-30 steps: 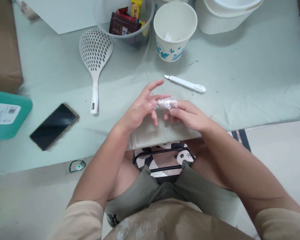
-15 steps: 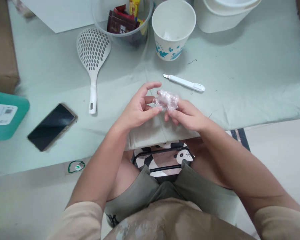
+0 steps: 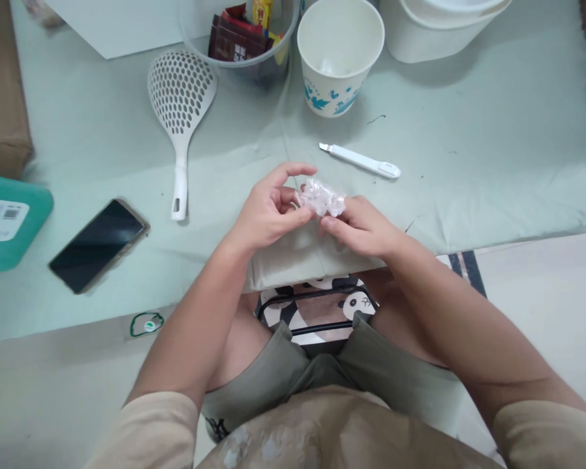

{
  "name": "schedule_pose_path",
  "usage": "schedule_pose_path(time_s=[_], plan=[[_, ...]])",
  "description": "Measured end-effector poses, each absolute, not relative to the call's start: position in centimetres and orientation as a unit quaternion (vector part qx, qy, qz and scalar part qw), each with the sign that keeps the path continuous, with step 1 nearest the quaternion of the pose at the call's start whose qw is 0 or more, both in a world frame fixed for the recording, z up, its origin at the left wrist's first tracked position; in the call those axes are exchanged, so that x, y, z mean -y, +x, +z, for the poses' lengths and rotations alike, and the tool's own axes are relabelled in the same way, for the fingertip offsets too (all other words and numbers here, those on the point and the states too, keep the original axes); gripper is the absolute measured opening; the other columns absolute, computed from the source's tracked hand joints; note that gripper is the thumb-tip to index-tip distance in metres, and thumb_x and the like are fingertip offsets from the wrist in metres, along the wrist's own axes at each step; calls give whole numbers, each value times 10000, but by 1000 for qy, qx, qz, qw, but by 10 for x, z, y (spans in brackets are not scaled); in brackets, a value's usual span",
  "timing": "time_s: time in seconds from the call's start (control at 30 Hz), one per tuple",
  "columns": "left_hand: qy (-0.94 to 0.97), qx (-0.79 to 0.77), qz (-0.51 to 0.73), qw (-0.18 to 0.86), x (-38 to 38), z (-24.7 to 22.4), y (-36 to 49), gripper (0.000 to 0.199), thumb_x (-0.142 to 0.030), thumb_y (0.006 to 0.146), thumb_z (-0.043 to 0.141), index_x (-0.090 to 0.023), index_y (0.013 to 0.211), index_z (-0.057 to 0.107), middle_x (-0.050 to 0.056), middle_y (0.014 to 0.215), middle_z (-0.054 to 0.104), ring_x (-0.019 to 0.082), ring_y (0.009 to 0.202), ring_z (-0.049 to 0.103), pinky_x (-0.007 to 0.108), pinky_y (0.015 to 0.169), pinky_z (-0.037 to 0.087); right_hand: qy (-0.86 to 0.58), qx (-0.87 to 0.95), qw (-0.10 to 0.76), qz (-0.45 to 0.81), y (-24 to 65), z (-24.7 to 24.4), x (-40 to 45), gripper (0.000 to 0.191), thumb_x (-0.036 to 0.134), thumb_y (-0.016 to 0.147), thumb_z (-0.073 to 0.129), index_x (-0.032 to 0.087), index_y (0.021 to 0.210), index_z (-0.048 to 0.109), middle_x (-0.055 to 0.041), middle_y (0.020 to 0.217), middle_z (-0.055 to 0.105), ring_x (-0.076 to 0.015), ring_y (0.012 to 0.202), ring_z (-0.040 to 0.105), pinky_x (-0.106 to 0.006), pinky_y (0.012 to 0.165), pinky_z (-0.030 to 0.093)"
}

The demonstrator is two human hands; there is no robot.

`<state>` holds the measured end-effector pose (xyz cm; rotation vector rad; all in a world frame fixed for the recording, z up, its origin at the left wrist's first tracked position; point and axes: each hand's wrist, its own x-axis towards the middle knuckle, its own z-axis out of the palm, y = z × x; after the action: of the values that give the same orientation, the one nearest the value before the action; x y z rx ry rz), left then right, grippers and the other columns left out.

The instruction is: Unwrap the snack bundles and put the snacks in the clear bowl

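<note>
Between my hands is a crumpled piece of clear plastic wrap point(image 3: 322, 197), held above the front of the table. My left hand point(image 3: 272, 207) pinches its left side with thumb and fingers, the index finger stretched out above it. My right hand point(image 3: 364, 225) grips the right side; some of its fingers are hidden behind the plastic. Just beyond lies a white utility knife point(image 3: 360, 160) with its blade tip out, pointing left. Farther back stands a white paper cup point(image 3: 339, 62) with blue leaf prints, with something clear inside it.
On the left lie a white slotted skimmer point(image 3: 181, 117), a black phone point(image 3: 99, 245) and a teal container point(image 3: 12, 225). Along the back stand a clear tub point(image 3: 254, 63) of wrapped snacks and white stacked containers point(image 3: 430, 36). The table's front edge runs close below my hands.
The plastic wrap has shifted slightly left and changed shape between my fingers. My right fingers have moved a little closer underneath it. The utility knife and cup stay in place.
</note>
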<state>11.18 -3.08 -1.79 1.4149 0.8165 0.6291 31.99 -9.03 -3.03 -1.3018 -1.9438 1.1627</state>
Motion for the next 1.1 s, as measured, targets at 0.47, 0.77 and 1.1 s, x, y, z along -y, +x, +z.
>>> schedule_pose_path(time_s=[0.47,0.77,1.1], plan=[[594,-368,375,609,26,-30,118,523,-699,758,802,-206,899,700,31,872,708,148,775,700,285,695,619,-449,690,325,466,317,-31,93,415,565,983,528,215,1200,586,5,786,669,-125,594,561,-292,626,440],[589,-376,388,600,25,-34,117,415,-463,705,920,-211,997,766,21,909,762,113,732,714,236,700,612,-538,565,463,420,312,-27,89,494,687,849,706,268,1070,565,-47,1013,614,-174,839,611,-315,668,521],[514,-373,336,695,33,-26,119,492,-605,709,882,-176,923,772,58,918,813,208,813,800,329,751,676,-533,526,490,445,307,-27,87,445,664,867,720,256,990,594,-23,851,638,-176,787,641,-361,766,577]])
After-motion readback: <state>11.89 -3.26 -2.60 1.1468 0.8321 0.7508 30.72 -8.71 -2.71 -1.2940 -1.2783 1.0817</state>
